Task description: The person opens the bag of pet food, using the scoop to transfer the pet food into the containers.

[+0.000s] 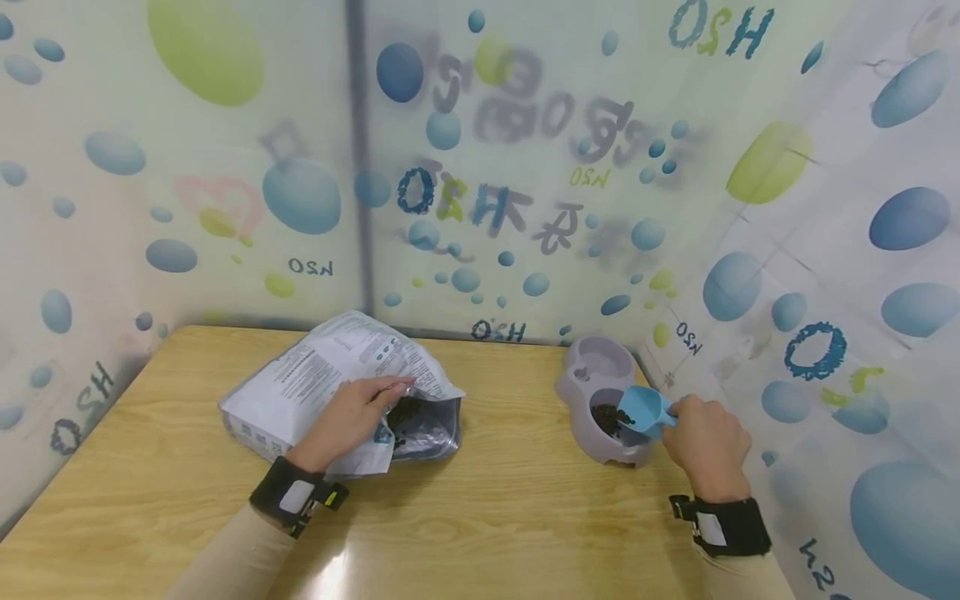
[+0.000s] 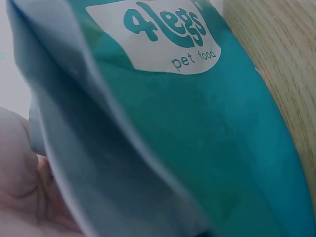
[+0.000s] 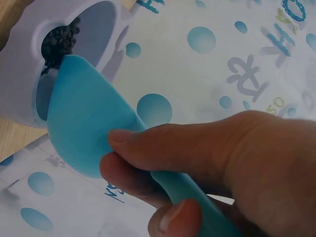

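Observation:
My right hand [image 1: 708,442] grips the handle of a light blue scoop [image 1: 642,410], thumb along it in the right wrist view. The scoop [image 3: 91,116] tilts into the near well of a grey-lilac double pet bowl [image 1: 576,408]. Dark kibble [image 1: 609,419] lies in that well, right at the scoop's lip. On the left, a pet food bag [image 1: 322,367] lies on its side, mouth facing right, with kibble [image 1: 403,414] inside. My left hand [image 1: 348,421] holds the upper edge of the mouth. In the left wrist view the bag's teal face [image 2: 197,113] reads "4legs pet food".
Everything stands on a wood-grain table [image 1: 480,517]. A patterned curtain [image 1: 480,250] rises behind the table, and another patterned sheet [image 1: 840,333] runs along the right side, close to the bowl and my right hand. The bowl's far well [image 1: 603,357] faces the back curtain.

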`<state>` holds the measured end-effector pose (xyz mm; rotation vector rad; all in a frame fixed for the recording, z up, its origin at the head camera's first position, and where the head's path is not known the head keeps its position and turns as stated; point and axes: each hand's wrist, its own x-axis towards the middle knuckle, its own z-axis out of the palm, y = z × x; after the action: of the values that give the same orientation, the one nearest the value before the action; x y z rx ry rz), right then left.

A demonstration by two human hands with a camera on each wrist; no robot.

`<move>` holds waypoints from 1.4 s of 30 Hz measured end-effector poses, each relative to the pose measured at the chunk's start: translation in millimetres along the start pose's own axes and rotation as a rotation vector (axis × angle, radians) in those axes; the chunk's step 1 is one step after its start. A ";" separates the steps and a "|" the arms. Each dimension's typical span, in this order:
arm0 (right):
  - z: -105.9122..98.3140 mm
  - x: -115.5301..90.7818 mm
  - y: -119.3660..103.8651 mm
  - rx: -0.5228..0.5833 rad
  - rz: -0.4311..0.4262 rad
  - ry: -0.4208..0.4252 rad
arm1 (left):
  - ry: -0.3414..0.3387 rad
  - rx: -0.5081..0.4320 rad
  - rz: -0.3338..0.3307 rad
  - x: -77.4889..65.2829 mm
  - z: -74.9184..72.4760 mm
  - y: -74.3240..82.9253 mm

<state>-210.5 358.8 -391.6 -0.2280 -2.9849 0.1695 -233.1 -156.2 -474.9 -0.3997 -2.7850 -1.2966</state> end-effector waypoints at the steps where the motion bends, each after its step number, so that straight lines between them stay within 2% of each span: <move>1: 0.0 -0.3 0.0 0.000 0.000 0.006 | -0.001 0.000 0.003 0.1 -0.2 0.0; 7: -0.8 -0.1 -1.6 -0.008 -0.002 0.019 | 0.003 0.006 0.021 0.8 -1.1 0.4; 13: -0.5 -1.4 -3.4 -0.012 -0.008 0.028 | -0.003 -0.006 0.007 0.0 -1.8 1.3; 26: 2.5 -10.0 -11.5 0.051 -0.014 0.082 | -0.004 -0.005 -0.003 0.5 -0.6 0.5; 31: 5.8 -16.9 -19.1 0.095 -0.052 0.130 | -0.011 0.006 -0.021 1.4 1.3 -1.1; 36: 6.4 -25.3 -33.6 0.157 -0.071 0.098 | -0.013 0.003 -0.025 1.1 1.5 -2.5; 42: 10.2 -33.9 -51.6 0.200 -0.198 0.075 | -0.019 -0.010 -0.030 0.0 2.8 -2.6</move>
<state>-186.2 301.7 -399.8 0.0822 -2.8668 0.4224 -233.6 -155.7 -478.7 -0.3747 -2.8120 -1.3200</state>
